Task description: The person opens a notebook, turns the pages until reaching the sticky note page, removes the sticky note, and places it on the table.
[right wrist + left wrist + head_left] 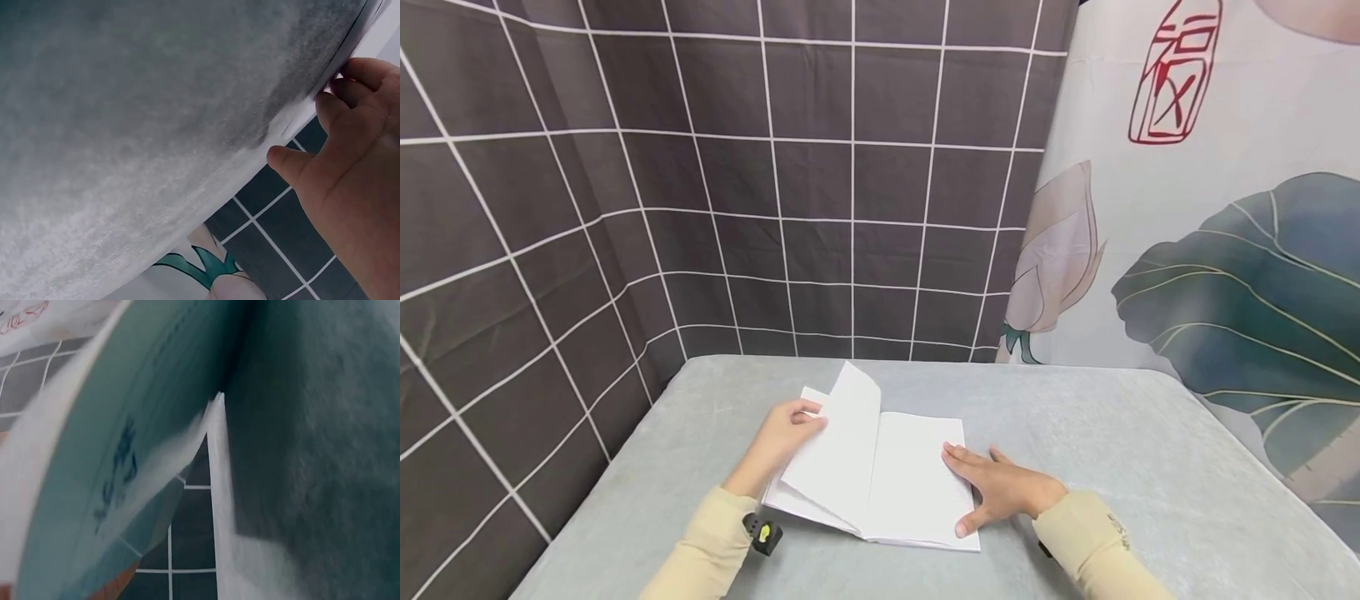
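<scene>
A notebook (917, 483) with white pages lies spread on the table, its left-hand leaves lifted and fanned. My left hand (786, 433) pinches the outer edge of a raised page (842, 442), thumb in front and fingers curled behind. Dark blue handwriting (122, 465) shows on the tilted paper in the left wrist view. My right hand (1003, 487) rests on the right-hand page near its outer edge, fingers spread and fairly straight, thumb by the lower corner. In the right wrist view, the right fingertips (334, 109) sit at the notebook's edge.
The grey table (1150, 467) extends around the notebook on all sides. Behind it hangs a dark curtain (812, 175) with white grid lines. A pale cloth with lotus prints (1060, 250) hangs at the right. A black wrist device (763, 533) is strapped beside the left sleeve.
</scene>
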The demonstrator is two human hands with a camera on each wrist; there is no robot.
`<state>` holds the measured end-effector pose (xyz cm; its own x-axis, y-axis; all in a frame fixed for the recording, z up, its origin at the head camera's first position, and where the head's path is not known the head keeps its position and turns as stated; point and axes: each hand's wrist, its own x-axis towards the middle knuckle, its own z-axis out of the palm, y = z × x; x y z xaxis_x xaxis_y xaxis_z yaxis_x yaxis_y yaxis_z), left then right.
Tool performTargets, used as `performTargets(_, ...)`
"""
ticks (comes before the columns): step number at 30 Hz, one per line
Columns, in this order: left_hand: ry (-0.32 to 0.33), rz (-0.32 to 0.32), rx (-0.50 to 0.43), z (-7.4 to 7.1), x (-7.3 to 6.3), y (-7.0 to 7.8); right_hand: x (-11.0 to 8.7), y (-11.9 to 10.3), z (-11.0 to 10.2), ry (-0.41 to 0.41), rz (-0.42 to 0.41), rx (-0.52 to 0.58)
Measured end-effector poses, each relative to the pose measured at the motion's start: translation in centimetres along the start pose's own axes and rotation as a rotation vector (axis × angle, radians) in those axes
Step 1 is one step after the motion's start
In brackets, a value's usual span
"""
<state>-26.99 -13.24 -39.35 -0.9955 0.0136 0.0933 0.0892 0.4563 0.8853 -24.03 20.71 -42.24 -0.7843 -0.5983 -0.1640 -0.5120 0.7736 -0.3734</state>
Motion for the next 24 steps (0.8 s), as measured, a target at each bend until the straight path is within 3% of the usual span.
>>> performTargets(12,-0.005,-0.043,0.070,-2.2,-0.3,-2.0,-0.3,0.3,-0.3,-0.016,-0.051,0.009)
performTargets(24,-0.051,-0.100,0.083,-3.2,-0.2,-3.6,-0.3,0.0,-0.7,-0.035,-0.041,-0.012)
